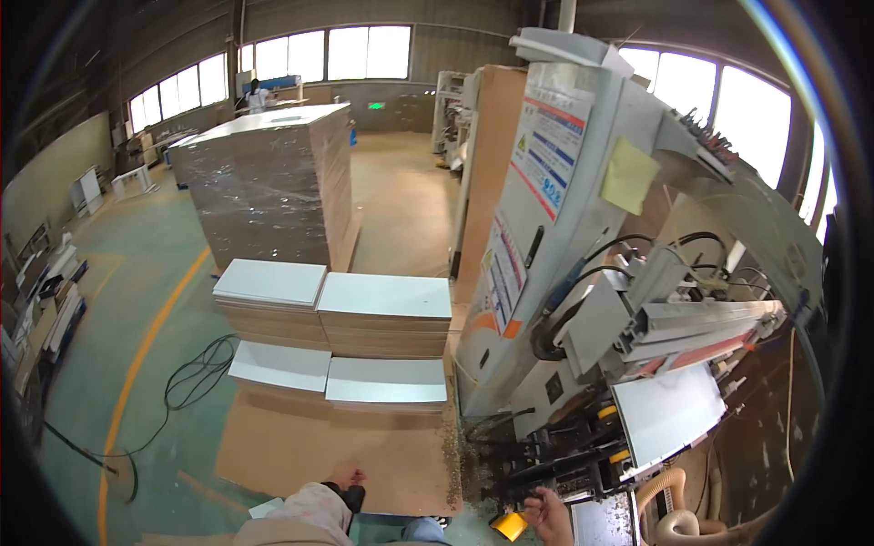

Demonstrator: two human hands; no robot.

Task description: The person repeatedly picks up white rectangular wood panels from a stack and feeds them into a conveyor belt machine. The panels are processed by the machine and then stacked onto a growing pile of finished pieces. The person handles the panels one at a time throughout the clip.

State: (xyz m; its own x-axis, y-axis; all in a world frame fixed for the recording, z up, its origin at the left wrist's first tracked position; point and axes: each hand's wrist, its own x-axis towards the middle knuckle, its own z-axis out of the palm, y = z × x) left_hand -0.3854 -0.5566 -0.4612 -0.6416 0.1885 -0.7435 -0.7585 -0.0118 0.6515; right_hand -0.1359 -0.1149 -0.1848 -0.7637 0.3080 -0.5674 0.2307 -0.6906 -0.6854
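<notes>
My left hand [347, 477] hangs low in front of my body, above a brown board sheet [337, 446] on the floor. Its fingers are loosely bent and a little apart, with nothing visible in them. At the lower right, my right hand [548, 517] is raised beside a yellow part [509, 526] at the machine's foot. Its fingers curl loosely with no object showing between them. On the machine [546, 182], a white panel [672, 414] lies tilted near black rails and yellow rollers. Another pale flat surface [601, 525] shows right of my right hand.
Low stacks of white-topped panels [387, 296] stand ahead on the board. Behind them rises a tall film-wrapped stack [264, 182]. A black cable [196, 373] loops on the green floor at left. A beige hose [669, 496] bends at lower right. A person [256, 96] is far off.
</notes>
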